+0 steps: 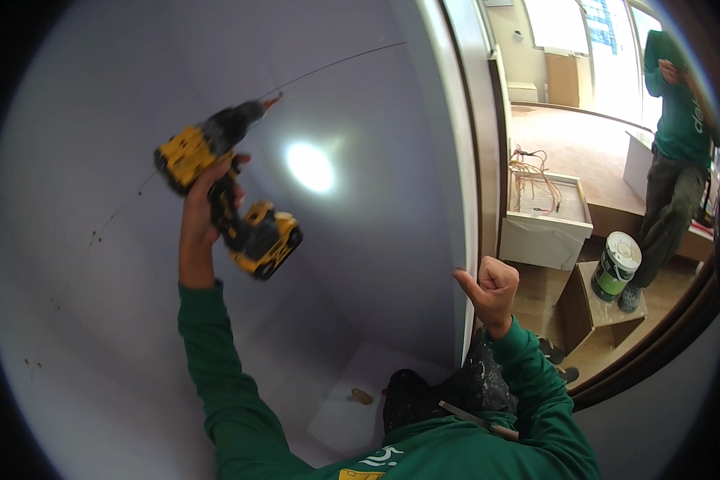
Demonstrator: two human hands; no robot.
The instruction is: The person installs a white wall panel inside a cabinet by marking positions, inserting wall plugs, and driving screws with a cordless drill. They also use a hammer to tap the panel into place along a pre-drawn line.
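My left hand (208,200) is wrapped around the grip of a yellow and black cordless drill (232,188). The drill is raised, its bit pointing up and right close to a thin dark line (336,62) on the pale wall panel (360,136). Whether the bit touches the panel I cannot tell. Beneath the line, a bright spot of light falls on the panel. At the pale upright edge (448,160) of the panel, my right hand (492,292) is closed with its thumb stretched left against the edge. Its curled fingers hide anything inside them.
Small dark holes (96,238) dot the left panel. A flat tool (480,420) lies across my front. Beyond the edge stand a white drawer-like box (548,220) with wires, a paint bucket (616,260) on an open wooden box (596,308), and another person (680,120) in green.
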